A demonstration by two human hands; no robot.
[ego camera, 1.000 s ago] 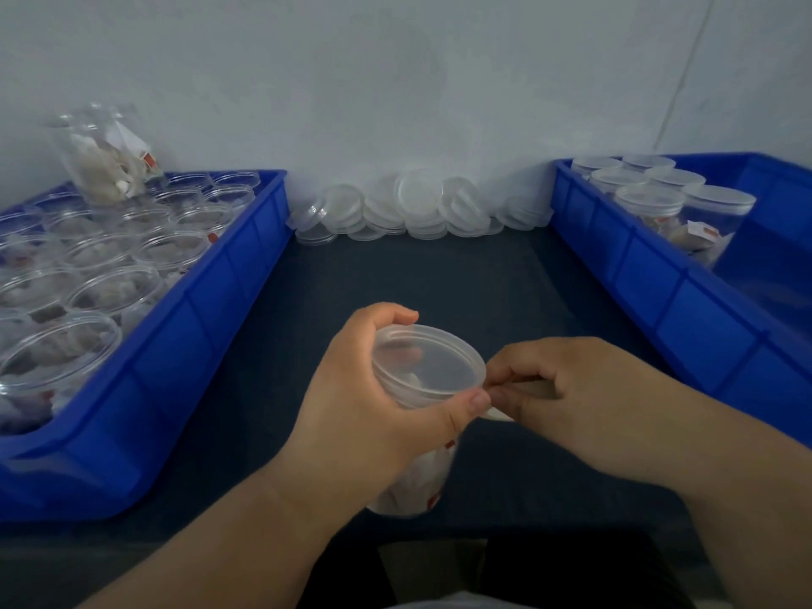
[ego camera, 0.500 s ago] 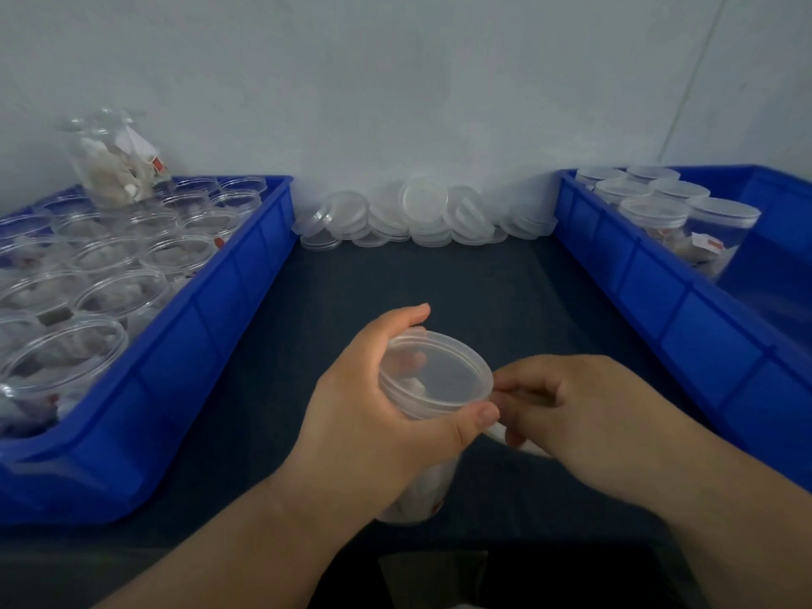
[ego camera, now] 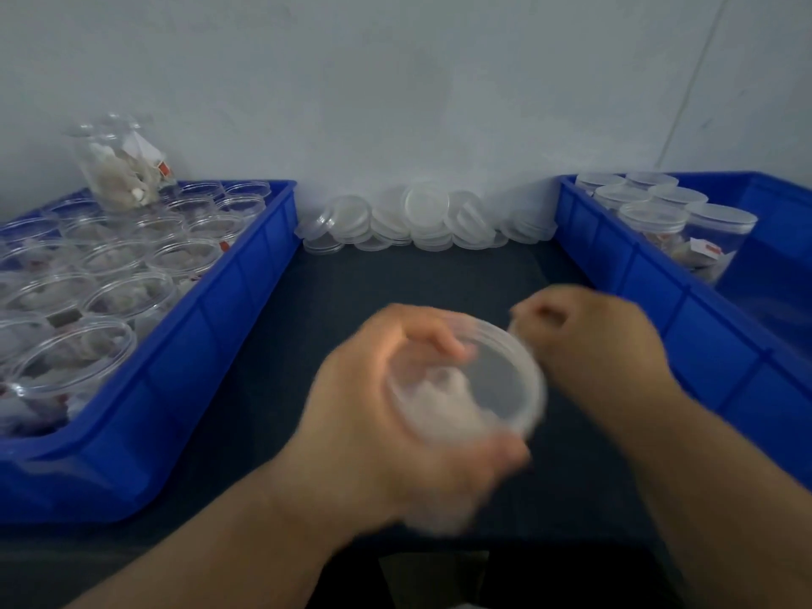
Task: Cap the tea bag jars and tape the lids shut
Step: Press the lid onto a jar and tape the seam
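My left hand (ego camera: 382, 415) grips a clear capped jar (ego camera: 483, 384) of tea bags over the dark table, tilted so its lid faces me. The frame is motion-blurred here. My right hand (ego camera: 589, 340) sits at the jar's far right rim with fingers curled, thumb and forefinger pinched together; any tape between them is too blurred to make out.
A blue bin (ego camera: 211, 336) on the left holds several open jars of tea bags, one jar (ego camera: 123, 173) lying on top at the back. A blue bin (ego camera: 685, 309) on the right holds several capped jars (ego camera: 654, 217). Loose lids (ego camera: 417, 222) are piled against the back wall.
The jar has tilted and turned in my left hand. My right hand moved from the jar's near right side up to its far right rim. The view shifted down.
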